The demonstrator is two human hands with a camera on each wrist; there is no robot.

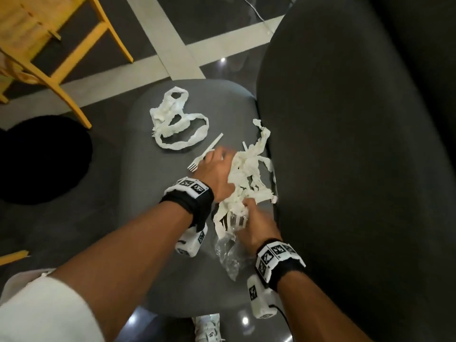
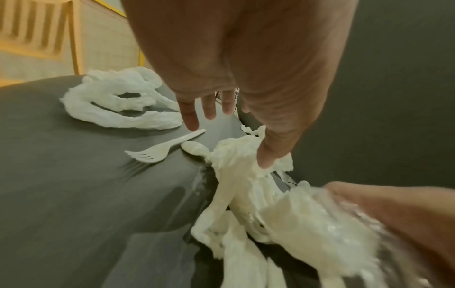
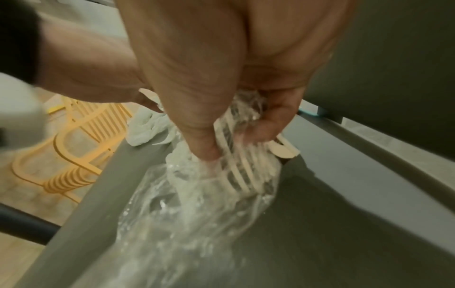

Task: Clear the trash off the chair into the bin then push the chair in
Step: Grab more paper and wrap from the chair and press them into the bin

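Observation:
A grey chair seat (image 1: 158,243) carries the trash. A looped white tissue strip (image 1: 177,124) (image 2: 118,105) lies at its far side. A white plastic fork (image 1: 206,151) (image 2: 157,150) and a spoon (image 2: 194,149) lie beside a pile of torn tissue (image 1: 249,174) (image 2: 236,171). My left hand (image 1: 217,169) (image 2: 229,143) hovers over them with fingers spread, its thumb touching the pile. My right hand (image 1: 256,223) (image 3: 236,143) grips a clear plastic wrapper (image 1: 229,255) (image 3: 184,204) bunched with plastic cutlery (image 3: 236,175) and tissue.
The chair's tall dark back (image 1: 345,144) rises on the right, close to the tissue pile. A yellow wooden chair (image 1: 49,45) stands at the far left. A black round object (image 1: 37,159) sits on the floor left of the seat. My shoe (image 1: 209,327) shows below.

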